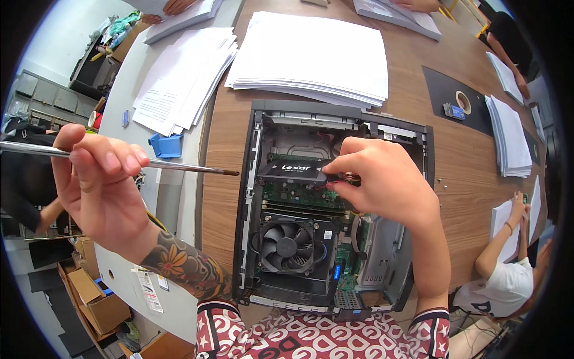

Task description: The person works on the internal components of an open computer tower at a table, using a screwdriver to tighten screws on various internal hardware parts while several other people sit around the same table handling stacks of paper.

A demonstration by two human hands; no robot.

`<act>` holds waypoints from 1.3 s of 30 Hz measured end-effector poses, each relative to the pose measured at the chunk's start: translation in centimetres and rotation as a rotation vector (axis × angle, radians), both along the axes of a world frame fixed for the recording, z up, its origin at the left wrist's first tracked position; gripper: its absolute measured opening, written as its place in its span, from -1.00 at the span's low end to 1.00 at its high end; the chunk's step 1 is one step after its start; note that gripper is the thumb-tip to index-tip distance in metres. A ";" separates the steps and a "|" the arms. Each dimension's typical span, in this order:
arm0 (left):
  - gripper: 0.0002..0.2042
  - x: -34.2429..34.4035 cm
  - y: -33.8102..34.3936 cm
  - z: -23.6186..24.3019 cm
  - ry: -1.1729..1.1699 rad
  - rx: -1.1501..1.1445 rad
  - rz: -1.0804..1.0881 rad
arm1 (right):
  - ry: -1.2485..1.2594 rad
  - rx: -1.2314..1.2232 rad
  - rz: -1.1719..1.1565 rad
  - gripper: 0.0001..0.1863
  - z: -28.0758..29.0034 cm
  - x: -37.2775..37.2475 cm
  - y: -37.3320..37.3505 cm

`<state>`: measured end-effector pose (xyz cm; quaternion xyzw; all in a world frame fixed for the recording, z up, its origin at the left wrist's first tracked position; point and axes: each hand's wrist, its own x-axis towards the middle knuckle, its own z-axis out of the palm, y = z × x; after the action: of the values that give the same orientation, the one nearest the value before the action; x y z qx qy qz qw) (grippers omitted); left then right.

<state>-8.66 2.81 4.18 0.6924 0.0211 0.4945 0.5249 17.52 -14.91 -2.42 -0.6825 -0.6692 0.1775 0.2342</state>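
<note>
An open desktop computer case lies in front of me, its green motherboard and black cooling fan exposed. Above the motherboard is a flat black solid-state drive. The fingers of my right hand pinch its right end, beside thin red and dark cables; exactly where the fingertips meet the drive and cables is partly hidden. My left hand, raised left of the case, is closed around a long metal screwdriver. Its tip points right, over the case's left edge.
Paper stacks lie beyond the case, with more sheets at left. A blue plastic piece rests on the grey table. At right are a tape roll on a dark mat and small screws. Other people sit around the table.
</note>
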 end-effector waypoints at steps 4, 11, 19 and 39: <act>-0.70 0.0 0.1 0.0 -0.032 0.009 0.048 | 0.074 -0.064 0.050 -0.78 0.4 0.2 0.1; -0.71 0.1 0.0 0.1 -0.042 0.002 0.052 | 0.158 -0.170 0.157 -0.74 0.7 0.5 -0.2; -0.74 4.2 -1.8 -1.0 -0.060 -0.050 0.013 | 0.435 0.004 0.095 -0.88 0.5 1.9 -1.2; -0.90 10.3 -3.9 -4.5 0.133 -0.217 -0.176 | 0.193 0.242 -0.490 -0.93 -2.9 2.3 -3.3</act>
<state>1.65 -1.05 -0.35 0.6620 0.0483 0.3943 0.6356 19.86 -18.23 -5.28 -0.7709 -0.4754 0.0987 0.4123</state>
